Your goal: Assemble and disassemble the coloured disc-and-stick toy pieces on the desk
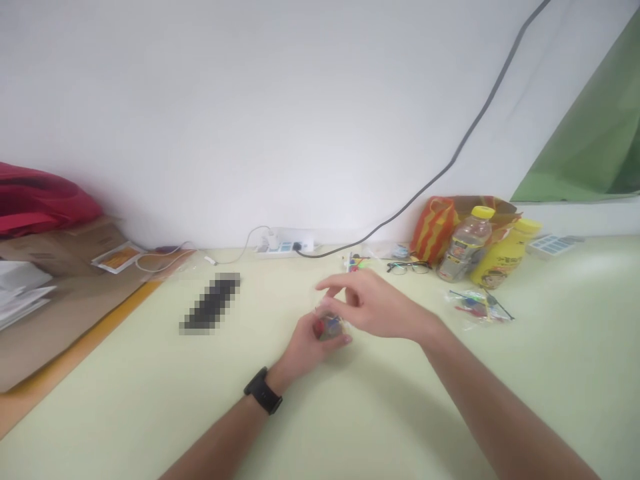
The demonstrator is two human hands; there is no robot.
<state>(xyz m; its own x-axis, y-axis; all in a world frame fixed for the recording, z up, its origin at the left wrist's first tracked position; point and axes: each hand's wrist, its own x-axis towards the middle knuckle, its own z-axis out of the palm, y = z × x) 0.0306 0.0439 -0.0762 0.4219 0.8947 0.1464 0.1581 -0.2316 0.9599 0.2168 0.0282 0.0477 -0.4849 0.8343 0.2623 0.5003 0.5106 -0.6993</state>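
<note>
Preferably, the left hand (306, 345), its grip pinching the clear packet (333, 325) in the frame's lower middle, should be steady beneath the right hand (374, 304), whose grip state I cannot tell

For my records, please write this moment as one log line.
left hand: holding packet | right hand: at packet, contact unclear | beyond: glasses

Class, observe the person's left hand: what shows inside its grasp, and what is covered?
Inside the left hand is a small item with red and blue parts. Fingers cover the rest, so its full shape cannot be seen.
</note>
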